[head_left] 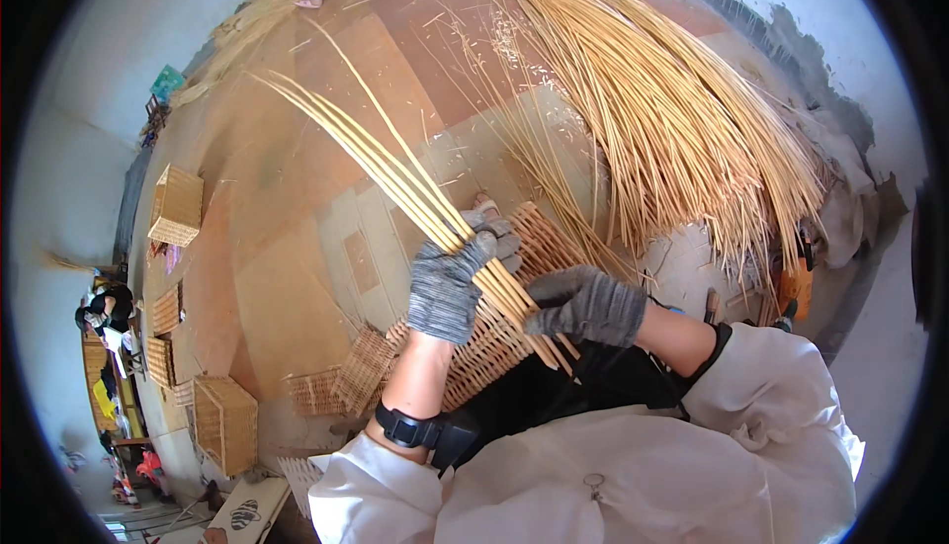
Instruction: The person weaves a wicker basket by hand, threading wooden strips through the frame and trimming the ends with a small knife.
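My left hand (442, 292), in a grey knit glove, wraps round a small bunch of peeled wicker rods (505, 292). The rods slant from my lap toward the far left, their thin tips fanning apart. Lower down, near the thick ends, my right hand (591, 307) in a matching glove is closed on the same bunch, its fingertips partly hidden. Beneath both hands lies a woven wicker piece (484, 358), its far part (542, 240) showing beyond the rods. My arms and the rods cover much of it.
A large heap of long wicker rods (662, 119) spreads at the far right, with loose rods (534, 144) beside it. Small woven baskets (364, 368) sit left of my lap. More baskets (225, 425) line the left side. Another person (117, 305) is at the far left.
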`<state>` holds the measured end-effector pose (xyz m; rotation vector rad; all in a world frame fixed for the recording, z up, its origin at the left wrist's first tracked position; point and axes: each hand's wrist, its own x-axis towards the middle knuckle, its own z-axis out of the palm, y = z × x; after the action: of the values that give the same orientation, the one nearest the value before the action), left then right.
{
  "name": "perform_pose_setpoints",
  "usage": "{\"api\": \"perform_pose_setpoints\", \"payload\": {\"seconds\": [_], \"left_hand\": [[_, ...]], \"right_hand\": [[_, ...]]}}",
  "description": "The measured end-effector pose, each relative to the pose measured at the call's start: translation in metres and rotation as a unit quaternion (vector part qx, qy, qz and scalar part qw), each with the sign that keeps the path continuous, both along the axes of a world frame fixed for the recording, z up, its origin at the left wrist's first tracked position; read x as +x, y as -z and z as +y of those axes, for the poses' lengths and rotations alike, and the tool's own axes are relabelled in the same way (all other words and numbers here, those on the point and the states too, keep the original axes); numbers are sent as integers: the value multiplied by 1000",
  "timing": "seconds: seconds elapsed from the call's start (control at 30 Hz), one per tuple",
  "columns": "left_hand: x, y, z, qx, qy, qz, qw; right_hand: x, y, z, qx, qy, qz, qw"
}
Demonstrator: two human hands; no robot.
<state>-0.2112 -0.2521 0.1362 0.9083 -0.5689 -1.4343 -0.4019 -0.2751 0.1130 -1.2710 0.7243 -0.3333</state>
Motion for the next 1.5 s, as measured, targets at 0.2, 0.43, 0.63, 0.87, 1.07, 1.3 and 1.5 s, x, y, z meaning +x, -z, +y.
{"api": "perform_pose_setpoints", "payload": {"seconds": [0.2, 0.43, 0.63, 0.87, 1.07, 1.3, 1.5], "left_hand": [[4, -28, -2, 77, -96, -212, 969], [-10, 17, -21, -57, 1, -650, 758], [-25, 25, -21, -33, 134, -726, 674], [-24, 20, -29, -77, 166, -739, 649], [-25, 19, -31, -78, 156, -728, 663], [-28, 17, -30, -75, 144, -709, 686], [-32, 22, -33, -107, 113, -696, 700]], "right_hand": [[-32, -28, -22, 26, 172, -116, 978], [-78, -17, -75, -53, 284, -178, 941], [-82, 16, -85, -30, 281, -145, 948], [-68, 29, -99, 147, 272, -185, 933], [-61, 34, -120, 128, 215, -163, 954], [-39, 34, -118, 133, 130, -151, 971], [-22, 46, -105, 279, 242, -510, 777]]}}
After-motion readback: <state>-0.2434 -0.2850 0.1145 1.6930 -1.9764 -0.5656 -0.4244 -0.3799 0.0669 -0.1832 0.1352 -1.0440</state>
